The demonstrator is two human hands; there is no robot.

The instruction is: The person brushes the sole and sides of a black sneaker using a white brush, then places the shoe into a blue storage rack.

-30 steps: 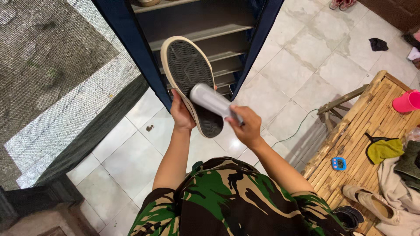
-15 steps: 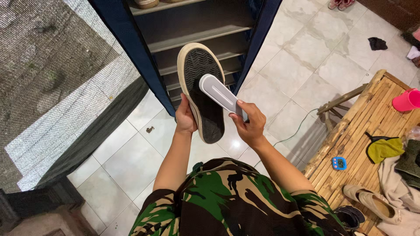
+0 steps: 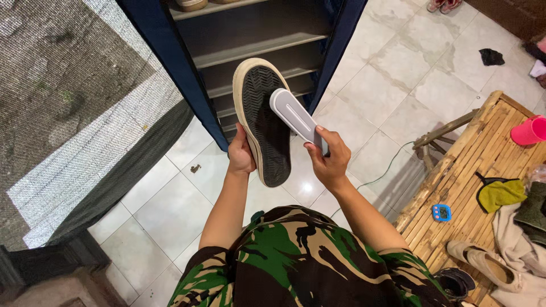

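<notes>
So, head cam only, looking straight down. Left hand [image 3: 241,154] is wrapped around the heel end of a shoe [image 3: 265,119], fingers clamped on its edge, holding it up sole-first toward the camera. It's a slip-on type with a cream rubber rim and a dark zigzag tread, toe pointing away toward the shoe rack [image 3: 250,45]. Right hand [image 3: 329,159] has its fingers closed round the handle of a light grey brush [image 3: 296,118], thumb lying along the top, and the brush head sits on the right side of the sole, up near the toe half. Bristles are hidden under the grey back, so can't tell how hard they're pressed in.

Around that: the rack is a dark blue fabric-sided thing with grey shelves, right behind the shoe. White tiled floor [image 3: 170,199] underneath, a mesh screen off to the left. On the right there's a bamboo bench [image 3: 466,165] with a small blue timer [image 3: 440,212], a yellow-green cloth [image 3: 500,193], a pink cup [image 3: 529,132] and a beige shoe [image 3: 483,262] on it. Person's wearing a camo shirt [image 3: 301,261], bottom of frame.
</notes>
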